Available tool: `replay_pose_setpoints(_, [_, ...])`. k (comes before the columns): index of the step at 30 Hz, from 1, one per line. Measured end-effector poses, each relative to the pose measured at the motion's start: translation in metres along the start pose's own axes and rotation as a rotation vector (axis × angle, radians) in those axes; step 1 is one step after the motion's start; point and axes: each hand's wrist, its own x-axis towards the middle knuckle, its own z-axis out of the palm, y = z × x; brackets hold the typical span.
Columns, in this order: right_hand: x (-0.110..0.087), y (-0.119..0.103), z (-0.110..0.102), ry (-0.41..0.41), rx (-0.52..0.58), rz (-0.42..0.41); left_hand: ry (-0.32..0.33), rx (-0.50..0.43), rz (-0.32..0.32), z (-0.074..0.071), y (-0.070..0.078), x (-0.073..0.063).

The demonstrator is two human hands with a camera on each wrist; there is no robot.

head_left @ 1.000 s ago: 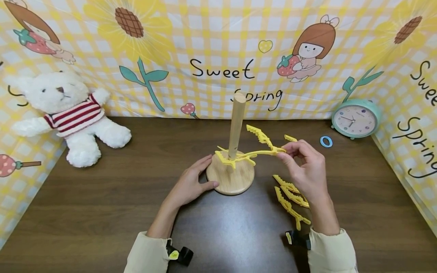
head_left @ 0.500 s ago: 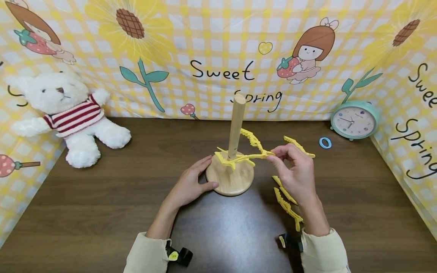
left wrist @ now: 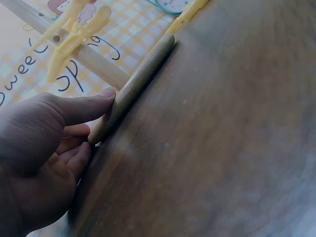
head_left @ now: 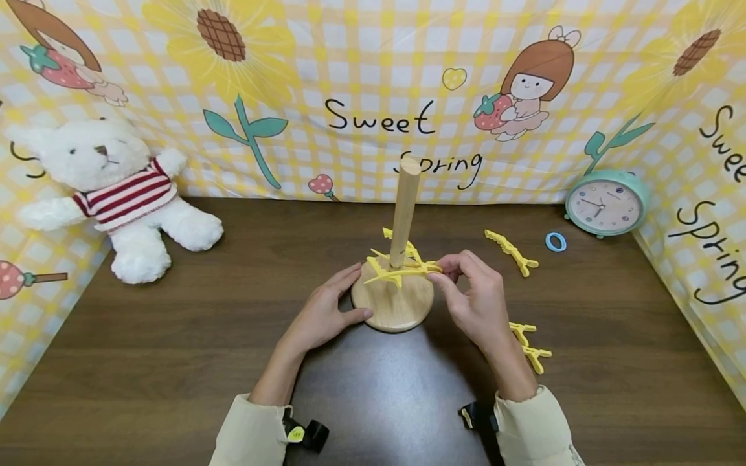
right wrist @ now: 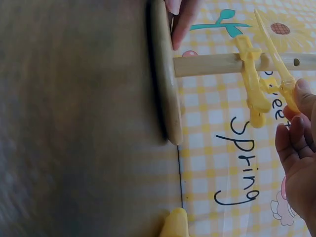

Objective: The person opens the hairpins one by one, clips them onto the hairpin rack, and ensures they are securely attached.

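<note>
Mid-frame, the right hand (head_left: 474, 294) pinches a yellow clip (head_left: 408, 272) whose jaws straddle the post (head_left: 404, 213), the left hand (head_left: 326, 310) gripping the base (head_left: 396, 317); released askew, it could spring off or jolt the lower clip (right wrist: 253, 81)

From here the light looks bright; a pale glare pools on the table (head_left: 396, 395) toward the middle of its near edge, and a soft shadow falls beside the wooden stand (head_left: 392, 312). Both wrist views are dimmer, the table blurred.
</note>
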Motion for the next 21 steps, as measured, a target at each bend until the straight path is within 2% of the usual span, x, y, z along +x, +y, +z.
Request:
replay_pose_setpoints(12, [-0.0027, 0.0039, 0.0036, -0.060, -0.022, -0.014, -0.001, -0.011, 0.005, -0.0004, 0.0003, -0.0005])
replay_pose_setpoints(21, [-0.0010, 0.0041, -0.0005, -0.140, -0.052, -0.018, -0.001, -0.010, 0.009, -0.0005, -0.0001, -0.0003])
